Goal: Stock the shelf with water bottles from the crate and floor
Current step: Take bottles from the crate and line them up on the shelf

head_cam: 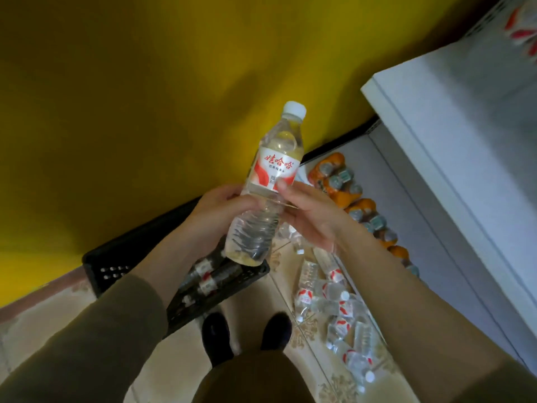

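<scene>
Gripping water bottle [276,170] w/ left hand [220,210]; right hand [313,219] pinches too.

left hand [222,209] and right hand [309,219] raised together; both grip one bottle [276,167]

We see through one wide-angle camera worn on the head, tilted steeply down and a little forward. The left hand [220,210] and right hand [312,219] sit near the lens at mid-frame, around a water bottle [273,175]; the floor [43,309], the shoes [216,335] and the crate [116,257] lie well below. The shelf [436,126] enters at the right edge, seen from above.
</scene>
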Tool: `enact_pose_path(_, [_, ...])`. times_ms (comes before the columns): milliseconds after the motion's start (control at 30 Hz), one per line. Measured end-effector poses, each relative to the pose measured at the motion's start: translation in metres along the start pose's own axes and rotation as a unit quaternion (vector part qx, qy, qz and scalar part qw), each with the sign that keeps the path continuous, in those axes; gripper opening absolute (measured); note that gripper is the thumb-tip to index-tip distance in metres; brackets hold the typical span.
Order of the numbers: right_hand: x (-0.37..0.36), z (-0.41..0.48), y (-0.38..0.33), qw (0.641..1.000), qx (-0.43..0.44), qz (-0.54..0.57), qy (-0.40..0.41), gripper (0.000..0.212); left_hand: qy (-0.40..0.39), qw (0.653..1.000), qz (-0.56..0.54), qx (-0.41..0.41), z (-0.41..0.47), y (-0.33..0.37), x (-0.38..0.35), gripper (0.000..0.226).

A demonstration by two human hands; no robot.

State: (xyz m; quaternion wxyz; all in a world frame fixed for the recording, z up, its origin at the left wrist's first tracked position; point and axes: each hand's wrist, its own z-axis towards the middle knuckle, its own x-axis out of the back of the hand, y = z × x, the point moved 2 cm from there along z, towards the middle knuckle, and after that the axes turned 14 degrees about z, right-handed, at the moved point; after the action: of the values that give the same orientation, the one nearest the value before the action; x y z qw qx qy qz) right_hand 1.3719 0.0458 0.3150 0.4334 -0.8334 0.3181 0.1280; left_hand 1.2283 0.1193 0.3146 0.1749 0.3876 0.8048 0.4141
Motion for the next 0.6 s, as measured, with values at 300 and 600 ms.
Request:
enact_pose_path(300, [0.081, -0.072, -0.094, 0.991, 0.064, -0.042, 0.113, 0.051, -0.02, 0.996, 0.056, -0.063, 0.031, 0.104, -0.106, 0.073])
enact_pose_path(600, [0.169, -0.113, -0.173, 0.942, 0.209, 0.037, 0.262, 0.05, 0.006, 0.969, 0.15, -0.197, 0.094, 0.19, -0.219, 0.043])
